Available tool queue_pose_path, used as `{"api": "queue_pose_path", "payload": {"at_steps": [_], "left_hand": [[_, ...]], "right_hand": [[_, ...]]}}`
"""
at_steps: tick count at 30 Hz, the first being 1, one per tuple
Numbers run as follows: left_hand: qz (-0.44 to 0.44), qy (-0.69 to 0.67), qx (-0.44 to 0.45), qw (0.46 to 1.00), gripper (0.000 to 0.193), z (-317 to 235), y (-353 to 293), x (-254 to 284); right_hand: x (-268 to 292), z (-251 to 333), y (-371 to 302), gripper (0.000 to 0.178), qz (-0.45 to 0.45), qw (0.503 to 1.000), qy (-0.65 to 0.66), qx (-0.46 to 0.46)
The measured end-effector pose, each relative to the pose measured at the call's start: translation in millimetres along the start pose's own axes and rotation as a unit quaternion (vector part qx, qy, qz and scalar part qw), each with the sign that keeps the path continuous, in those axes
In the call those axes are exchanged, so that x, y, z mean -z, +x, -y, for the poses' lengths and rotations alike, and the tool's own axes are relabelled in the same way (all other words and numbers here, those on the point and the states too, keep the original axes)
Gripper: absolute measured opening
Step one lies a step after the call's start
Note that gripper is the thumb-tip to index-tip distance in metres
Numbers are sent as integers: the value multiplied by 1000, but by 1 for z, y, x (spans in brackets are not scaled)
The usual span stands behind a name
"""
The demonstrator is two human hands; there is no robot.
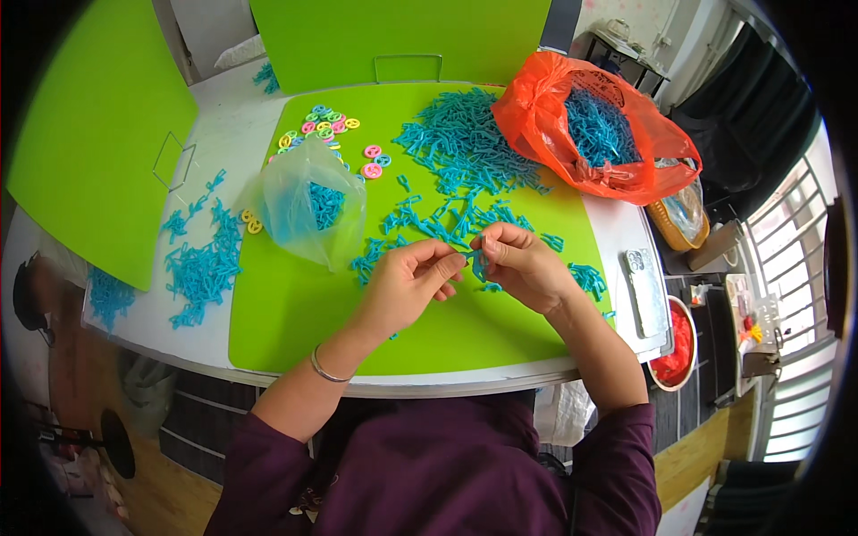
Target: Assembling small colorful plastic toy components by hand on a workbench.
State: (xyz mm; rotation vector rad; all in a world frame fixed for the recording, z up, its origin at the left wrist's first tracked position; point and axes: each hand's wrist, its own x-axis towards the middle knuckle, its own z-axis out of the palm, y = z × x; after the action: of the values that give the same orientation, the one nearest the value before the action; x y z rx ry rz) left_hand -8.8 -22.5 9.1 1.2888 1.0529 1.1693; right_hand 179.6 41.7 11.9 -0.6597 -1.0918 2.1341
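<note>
Over the green mat (295, 335), my two hands meet close together, both pinching small blue plastic pieces (478, 264). Thumb and forefinger of my left hand (413, 284) are closed on one end. My right hand (529, 268) grips from the other side, its fingers curled. Whether the pieces are joined is too small to tell. Loose blue pieces (451, 219) lie scattered just beyond my fingertips, and a larger heap (469, 138) of them spreads behind. Left of my left hand stands a clear plastic bag (290, 183) with more blue pieces inside.
A red plastic bag (536, 98) full of blue pieces sits at the back right. Colourful plastic rings (373, 170) lie behind the clear bag. More linked-looking blue pieces (206, 263) cover the white table at left. A phone (642, 290) rests at right. Green boards (89, 152) stand left and behind.
</note>
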Motion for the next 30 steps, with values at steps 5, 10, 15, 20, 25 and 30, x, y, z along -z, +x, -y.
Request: {"api": "queue_pose_path", "payload": {"at_steps": [5,10,15,20,25,30], "left_hand": [[-2,-15,-40,999,20,-1,-1,1],[16,54,-15,998,16,-12,-6,3],[-10,42,-21,999,16,-7,-8,-3],[-54,-4,-23,998,18,-3,-11,-13],[-79,-24,-33,996,20,-2,-10,-15],[-65,18,-79,995,23,6,-2,-11]], "right_hand": [[-6,-6,1,4,1,999,21,36],[-2,1,-4,5,27,999,-37,5],[-1,-2,-1,5,8,998,-62,-8],[-5,-5,-1,6,12,1000,13,6],[-7,-9,1,8,-11,1000,26,10],[-14,-12,7,12,-67,997,43,-25]]}}
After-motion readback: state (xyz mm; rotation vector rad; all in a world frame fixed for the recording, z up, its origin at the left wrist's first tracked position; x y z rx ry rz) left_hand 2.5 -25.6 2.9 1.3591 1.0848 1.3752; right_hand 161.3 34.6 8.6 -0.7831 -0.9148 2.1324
